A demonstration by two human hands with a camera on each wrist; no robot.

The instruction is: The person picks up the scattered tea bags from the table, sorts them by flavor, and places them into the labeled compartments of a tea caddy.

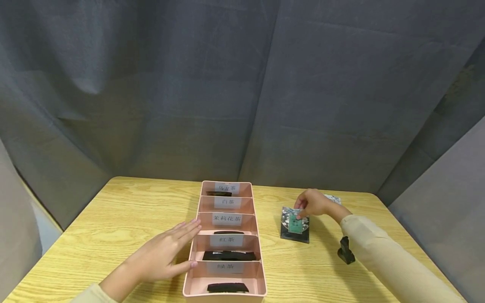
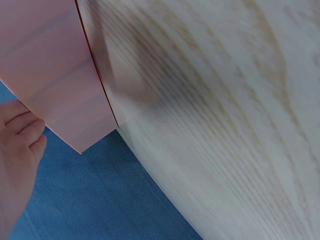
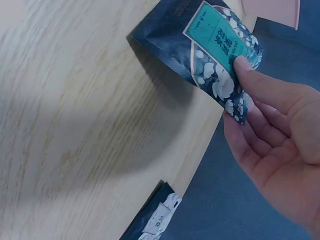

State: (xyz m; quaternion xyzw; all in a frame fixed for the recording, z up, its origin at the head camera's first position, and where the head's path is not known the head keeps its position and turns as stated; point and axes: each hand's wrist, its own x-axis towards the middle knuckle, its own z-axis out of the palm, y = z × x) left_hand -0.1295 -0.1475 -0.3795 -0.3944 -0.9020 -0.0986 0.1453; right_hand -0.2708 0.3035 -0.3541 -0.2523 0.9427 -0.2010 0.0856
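Observation:
My right hand (image 1: 311, 203) pinches the top edge of a dark tea packet (image 1: 294, 234) between thumb and fingers, right of the box. The packet (image 3: 215, 45) has a teal label and white blossoms; it tilts over the wood in the right wrist view. A long pink divided box (image 1: 262, 275) stands in the middle, its compartments marked with Chinese labels. My left hand (image 1: 166, 254) rests against the box's left side, fingers extended and fingertips at the rim. Dark packets (image 1: 229, 256) lie in several compartments; the second from the back shows only its label.
Behind my right wrist lies another packet (image 1: 333, 199) with a pale floral print, near the table's back edge. A small black object (image 1: 345, 251) shows beside the right sleeve. Grey curtain (image 1: 242, 92) hangs behind the wooden table (image 1: 140, 210).

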